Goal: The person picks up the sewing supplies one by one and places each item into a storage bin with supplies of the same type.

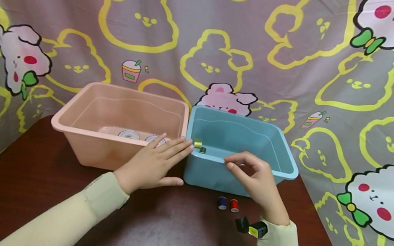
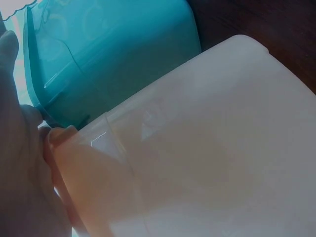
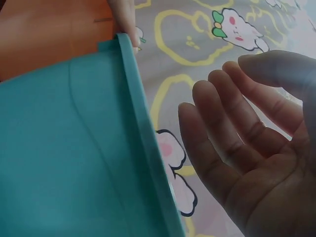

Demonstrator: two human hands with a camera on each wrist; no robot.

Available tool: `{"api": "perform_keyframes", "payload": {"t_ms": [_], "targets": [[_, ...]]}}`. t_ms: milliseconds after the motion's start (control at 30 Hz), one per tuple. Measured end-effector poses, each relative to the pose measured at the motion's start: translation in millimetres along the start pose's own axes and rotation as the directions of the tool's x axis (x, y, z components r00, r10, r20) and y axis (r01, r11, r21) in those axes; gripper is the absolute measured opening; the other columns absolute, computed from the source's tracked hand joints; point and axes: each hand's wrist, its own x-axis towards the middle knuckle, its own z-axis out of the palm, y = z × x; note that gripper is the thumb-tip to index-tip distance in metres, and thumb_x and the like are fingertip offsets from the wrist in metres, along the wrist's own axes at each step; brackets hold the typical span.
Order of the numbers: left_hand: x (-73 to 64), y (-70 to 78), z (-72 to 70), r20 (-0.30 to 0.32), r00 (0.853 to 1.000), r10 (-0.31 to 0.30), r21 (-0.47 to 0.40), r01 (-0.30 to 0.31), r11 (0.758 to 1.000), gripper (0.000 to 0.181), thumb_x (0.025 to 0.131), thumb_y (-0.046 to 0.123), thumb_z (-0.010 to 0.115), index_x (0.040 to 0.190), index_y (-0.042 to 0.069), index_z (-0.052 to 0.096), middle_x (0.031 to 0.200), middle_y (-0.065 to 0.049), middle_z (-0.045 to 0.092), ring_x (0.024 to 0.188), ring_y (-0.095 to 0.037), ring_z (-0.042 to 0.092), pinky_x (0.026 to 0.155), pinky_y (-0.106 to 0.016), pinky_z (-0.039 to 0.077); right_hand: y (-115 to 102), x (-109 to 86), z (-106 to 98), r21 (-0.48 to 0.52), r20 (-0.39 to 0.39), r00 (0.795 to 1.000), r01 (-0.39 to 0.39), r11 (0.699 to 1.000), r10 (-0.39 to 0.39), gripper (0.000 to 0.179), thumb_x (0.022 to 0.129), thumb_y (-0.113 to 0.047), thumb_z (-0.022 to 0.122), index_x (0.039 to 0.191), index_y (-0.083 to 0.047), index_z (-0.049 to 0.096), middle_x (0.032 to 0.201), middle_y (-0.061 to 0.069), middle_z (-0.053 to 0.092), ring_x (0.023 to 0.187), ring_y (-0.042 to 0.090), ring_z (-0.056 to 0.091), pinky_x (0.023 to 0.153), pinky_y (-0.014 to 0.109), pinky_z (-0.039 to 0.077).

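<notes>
My left hand (image 1: 157, 161) lies flat with straight fingers over the front corner where the pink bin (image 1: 100, 153) meets the blue bin (image 1: 208, 176); its fingertips are at the blue rim. My right hand (image 1: 256, 181) hovers at the blue bin's front rim. In the right wrist view its palm (image 3: 266, 197) faces the camera, fingers loosely bent, holding nothing. A yellow thread spool (image 1: 197, 144) and a dark green spool (image 1: 202, 150) lie inside the blue bin. On the table below stand a dark blue spool (image 1: 222, 203) and a red spool (image 1: 234, 205).
Two white ring-shaped rolls, one at the left (image 1: 129, 134) and one partly behind my left fingers, lie in the pink bin. Both bins stand side by side on a dark wooden table (image 1: 164, 237). Behind them hangs a patterned curtain (image 1: 174, 68).
</notes>
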Motion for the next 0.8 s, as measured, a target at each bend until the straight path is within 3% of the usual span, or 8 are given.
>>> {"api": "perform_keyframes", "payload": {"t_ms": [300,533,800], "targets": [[-0.7,2.1,-0.6,-0.011,1.000,0.001,0.005,-0.001,1.000,0.087,0.094,0.063,0.059,0.159,0.010,0.035,0.164,-0.009,0.033,0.152,-0.027,0.026,0.123,-0.056,0.017,11.8,-16.7,3.6,-0.018,-0.017,0.998,-0.058,0.998,0.058,0.017,0.096,-0.008,0.070,0.111,-0.002,0.073,0.108,0.009,0.072,0.096,0.015,0.068,0.084,0.025,0.057],[-0.8,2.3,1.3,-0.007,1.000,-0.004,0.011,0.004,1.000,0.085,0.095,0.062,0.058,0.159,0.011,0.034,0.164,-0.008,0.032,0.153,-0.027,0.025,0.123,-0.054,0.015,21.0,-22.3,5.2,-0.031,-0.005,0.997,-0.076,0.997,0.076,0.019,0.096,-0.010,0.070,0.111,0.002,0.072,0.108,0.011,0.072,0.095,0.014,0.067,0.082,0.025,0.056],[0.5,2.4,1.6,0.018,1.000,-0.013,0.010,0.013,1.000,0.086,0.095,0.064,0.056,0.160,0.013,0.031,0.166,-0.006,0.029,0.154,-0.026,0.023,0.124,-0.054,0.014,29.5,-26.0,5.0,-0.146,0.035,0.994,-0.098,0.984,0.104,0.018,0.095,-0.015,0.073,0.110,-0.005,0.074,0.106,0.001,0.072,0.096,0.013,0.066,0.082,0.030,0.057]]}}
